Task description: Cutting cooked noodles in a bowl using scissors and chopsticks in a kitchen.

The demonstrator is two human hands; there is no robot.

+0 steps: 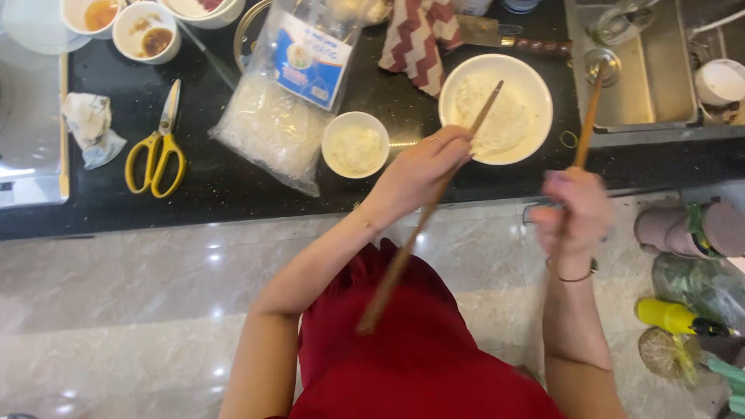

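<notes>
Left hand (423, 167) is closed around one long wooden chopstick (419, 225), whose tip reaches into a white bowl of pale noodles (497, 109) just ahead on the black tabletop (217, 182). Right hand (574, 213), blurred, grips a second chopstick (587, 116) pointing up toward the sink (644, 70). Left of the left hand sit a small white bowl (355, 145), an opened noodle bag (283, 101) and yellow scissors (157, 151).
</notes>
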